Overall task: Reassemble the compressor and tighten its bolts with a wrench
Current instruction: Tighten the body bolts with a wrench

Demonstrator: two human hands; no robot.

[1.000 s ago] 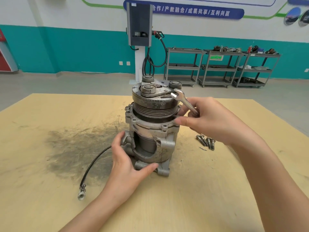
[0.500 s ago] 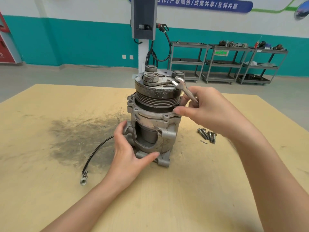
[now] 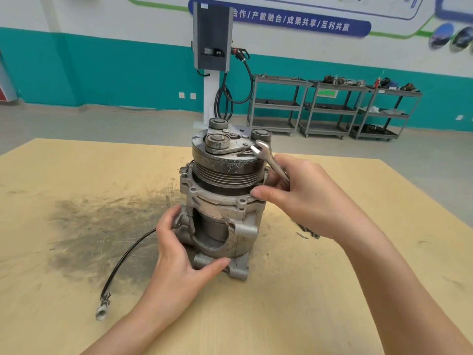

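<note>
Grey cast-metal compressor (image 3: 225, 201) upright mid wooden table (image 3: 320, 303), left hand (image 3: 179, 257) gripping its lower housing, right hand (image 3: 304, 193) pinching silver open-end wrench (image 3: 268, 160) (thumb on flange), jaw end at pulley top, loose bolts (image 3: 308, 230) mostly hidden behind right wrist

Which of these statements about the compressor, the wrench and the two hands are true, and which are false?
1. The right hand holds the wrench. True.
2. The compressor lies on its side. False: it stands upright on the wooden table.
3. The left hand grips the compressor's lower housing. True.
4. The black cable is held in the left hand. False: it lies on the table.
</note>
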